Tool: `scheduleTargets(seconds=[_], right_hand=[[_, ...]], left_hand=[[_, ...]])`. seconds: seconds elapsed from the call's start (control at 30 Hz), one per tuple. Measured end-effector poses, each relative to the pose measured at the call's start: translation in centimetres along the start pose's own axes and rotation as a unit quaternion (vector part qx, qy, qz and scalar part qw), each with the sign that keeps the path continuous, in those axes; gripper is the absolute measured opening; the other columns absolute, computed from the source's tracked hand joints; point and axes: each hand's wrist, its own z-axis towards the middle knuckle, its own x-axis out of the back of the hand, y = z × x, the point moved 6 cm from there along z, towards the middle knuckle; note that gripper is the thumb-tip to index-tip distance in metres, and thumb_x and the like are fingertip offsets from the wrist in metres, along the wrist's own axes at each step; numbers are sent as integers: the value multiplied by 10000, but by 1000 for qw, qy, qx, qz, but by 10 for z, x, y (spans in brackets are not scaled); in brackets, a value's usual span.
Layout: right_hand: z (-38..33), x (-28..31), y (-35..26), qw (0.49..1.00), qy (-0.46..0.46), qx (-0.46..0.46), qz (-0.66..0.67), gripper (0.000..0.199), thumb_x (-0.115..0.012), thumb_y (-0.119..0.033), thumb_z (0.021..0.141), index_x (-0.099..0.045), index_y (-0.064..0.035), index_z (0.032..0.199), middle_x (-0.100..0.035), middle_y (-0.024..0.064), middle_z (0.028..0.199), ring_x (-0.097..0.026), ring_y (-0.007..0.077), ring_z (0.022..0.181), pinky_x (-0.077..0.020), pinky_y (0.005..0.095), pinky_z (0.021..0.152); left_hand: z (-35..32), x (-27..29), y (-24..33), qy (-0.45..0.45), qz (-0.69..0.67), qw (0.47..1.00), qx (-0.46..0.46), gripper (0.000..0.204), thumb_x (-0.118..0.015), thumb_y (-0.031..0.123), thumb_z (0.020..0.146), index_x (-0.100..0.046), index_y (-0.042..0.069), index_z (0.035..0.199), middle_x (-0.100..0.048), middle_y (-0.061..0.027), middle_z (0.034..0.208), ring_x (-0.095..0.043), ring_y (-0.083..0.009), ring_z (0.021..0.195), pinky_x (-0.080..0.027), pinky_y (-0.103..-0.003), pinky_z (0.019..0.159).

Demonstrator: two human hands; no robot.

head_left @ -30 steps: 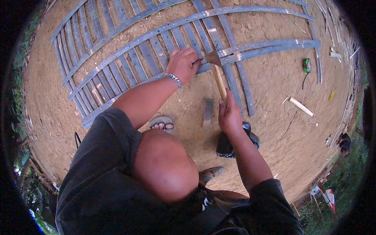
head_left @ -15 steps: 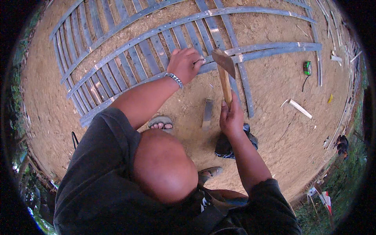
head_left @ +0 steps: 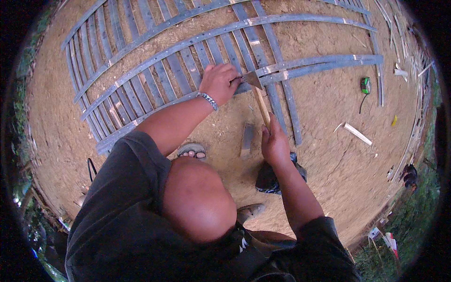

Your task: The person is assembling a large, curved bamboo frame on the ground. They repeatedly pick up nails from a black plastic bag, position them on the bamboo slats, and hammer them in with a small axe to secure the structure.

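Note:
My right hand (head_left: 275, 143) is wrapped round the wooden handle of a hatchet (head_left: 261, 104). Its broad metal head is just beside the fingertips of my left hand (head_left: 220, 83), over a dark bamboo strip. Those left fingers are pinched together on a small, thin, dark piece that looks like a nail, mostly hidden by the fingers. Beneath both hands lies a lattice frame (head_left: 176, 47) of dark flat slats crossed by long curved strips. Two long strips (head_left: 329, 65) run off to the right from under the hatchet head.
A green tape measure (head_left: 365, 85) lies on the dirt at right, near a pale split stick (head_left: 358, 133). A black plastic bag (head_left: 268, 177) sits beside my right forearm. One short dark slat (head_left: 246, 140) lies between my arms. Thin strips (head_left: 418, 94) are piled along the right edge.
The hatchet head has come down and left, close to my left fingertips. My left hand stays pinched at nearly the same spot, and the view has shifted slightly.

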Motion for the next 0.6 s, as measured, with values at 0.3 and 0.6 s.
scheduleTargets(seconds=[0.3,0.6], right_hand=[[-11,11,-17,990,103,65,69,519,-602,-140,994,-433,-78,1481,-628,313,1240,-631,500,1101,-529,519,907],[-3,39,-33,983,131,50,122,473,-584,-147,987,-476,1,1424,-647,299,1200,-641,484,1096,-525,494,923]], left_hand=[[-5,15,-8,149,-21,988,29,508,-575,-1,783,-577,80,1284,-577,-135,1272,-508,-315,1286,-292,-536,1158],[-3,10,-10,83,-14,995,47,593,-521,-43,769,-524,61,1353,-570,-177,1340,-479,-348,1349,-188,-557,1243]])
